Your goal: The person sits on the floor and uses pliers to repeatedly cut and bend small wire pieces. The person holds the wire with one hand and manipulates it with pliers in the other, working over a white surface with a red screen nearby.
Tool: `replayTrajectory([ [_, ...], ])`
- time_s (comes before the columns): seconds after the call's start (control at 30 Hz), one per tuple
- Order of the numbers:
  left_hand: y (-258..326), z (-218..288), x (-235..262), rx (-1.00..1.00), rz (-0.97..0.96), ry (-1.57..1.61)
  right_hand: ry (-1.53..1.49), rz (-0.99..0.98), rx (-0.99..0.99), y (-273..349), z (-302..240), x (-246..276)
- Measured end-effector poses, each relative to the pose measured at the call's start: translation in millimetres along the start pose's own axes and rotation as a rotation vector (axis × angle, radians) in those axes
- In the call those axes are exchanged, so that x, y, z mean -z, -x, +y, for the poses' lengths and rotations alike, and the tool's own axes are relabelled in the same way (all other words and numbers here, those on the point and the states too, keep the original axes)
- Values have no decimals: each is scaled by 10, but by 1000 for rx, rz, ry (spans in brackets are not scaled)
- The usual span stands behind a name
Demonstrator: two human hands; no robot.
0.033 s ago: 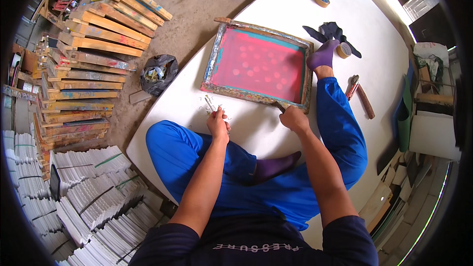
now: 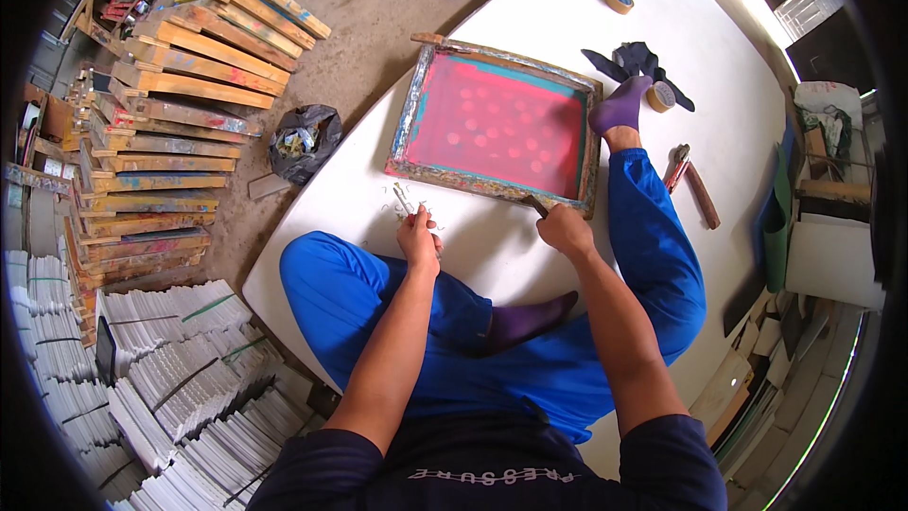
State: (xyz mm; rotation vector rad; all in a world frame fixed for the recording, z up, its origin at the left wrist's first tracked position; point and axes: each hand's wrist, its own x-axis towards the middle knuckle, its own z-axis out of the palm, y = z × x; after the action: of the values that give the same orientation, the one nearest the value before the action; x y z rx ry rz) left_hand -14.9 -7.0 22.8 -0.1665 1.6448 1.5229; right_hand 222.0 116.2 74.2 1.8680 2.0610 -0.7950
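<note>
A screen-printing frame (image 2: 497, 191) with pink and teal mesh lies flat on the white board (image 2: 530, 5). My right hand (image 2: 567, 229) is closed round a dark, flat-bladed tool (image 2: 534, 202), whose tip meets the frame's near edge. Left of that, my left hand (image 2: 419, 238) grips a slim, light-coloured tool (image 2: 402, 197) pointing up and away; its exact kind is unclear. Small curved bits (image 2: 389, 206) lie scattered around its tip. My purple-socked foot (image 2: 619, 109) touches the frame's right side.
Red-handled pliers (image 2: 677, 168) and a brown wooden stick (image 2: 702, 195) lie to the right. Tape rolls (image 2: 619, 1) and a dark cloth (image 2: 636, 61) are farther off. On the left stand racked wooden frames (image 2: 180, 147), a black bag (image 2: 305, 144) and bundled white sheets (image 2: 203, 360).
</note>
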Motion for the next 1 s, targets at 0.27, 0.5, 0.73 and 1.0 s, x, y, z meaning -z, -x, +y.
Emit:
replayTrajectory([
  [0.27, -114, -26, -68, -11, -54, -36, -143, 107, -53, 9, 23, -184],
  [0.5, -94, -138, -75, -41, -180, -50, -244, 108, 55, 9, 211, -384],
  [0.73, 173, -91, -141, -10, -513, -219, -390, -101, 254, 236, -188, -693],
  [1.0, 122, -12, 8, -53, -436, -210, -596, -483, 210, 384, -635, -579],
])
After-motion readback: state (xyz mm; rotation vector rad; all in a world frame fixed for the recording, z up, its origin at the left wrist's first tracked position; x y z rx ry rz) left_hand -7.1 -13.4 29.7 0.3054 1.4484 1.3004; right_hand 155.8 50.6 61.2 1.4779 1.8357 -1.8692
